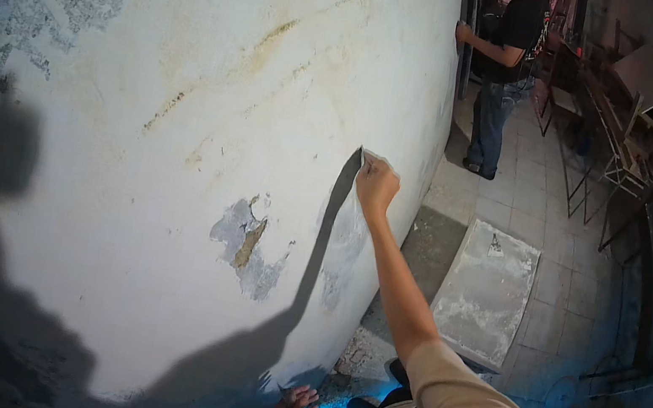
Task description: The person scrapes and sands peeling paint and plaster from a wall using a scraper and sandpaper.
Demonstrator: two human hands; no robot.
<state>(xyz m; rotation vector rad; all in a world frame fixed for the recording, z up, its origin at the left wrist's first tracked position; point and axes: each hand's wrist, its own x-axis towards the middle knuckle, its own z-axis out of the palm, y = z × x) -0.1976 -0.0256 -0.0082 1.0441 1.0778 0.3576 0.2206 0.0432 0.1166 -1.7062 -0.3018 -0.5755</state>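
Note:
A pale plastered wall [156,305] fills the left and middle of the view. My right hand [377,180] is raised against it, its fingers closed on a thin flat scraper-like piece [362,156], seen nearly edge-on. Below and left of that hand is a grey patch [267,281] with a brown gouge [250,243] where the surface has broken away. Low at the wall's foot, my left hand [299,397] has partly curled fingers; a small dark pointed shape lies at them, and whether it is held cannot be told. Shadows of my head and arm fall on the wall.
A whitish-grey rectangular board [485,293] lies on the tiled floor [550,291] to the right. Crumbled debris [357,353] lies by the wall's base. Another person [504,72] stands farther along, a hand at the wall's edge. Stacked chairs and desks [641,119] line the far right.

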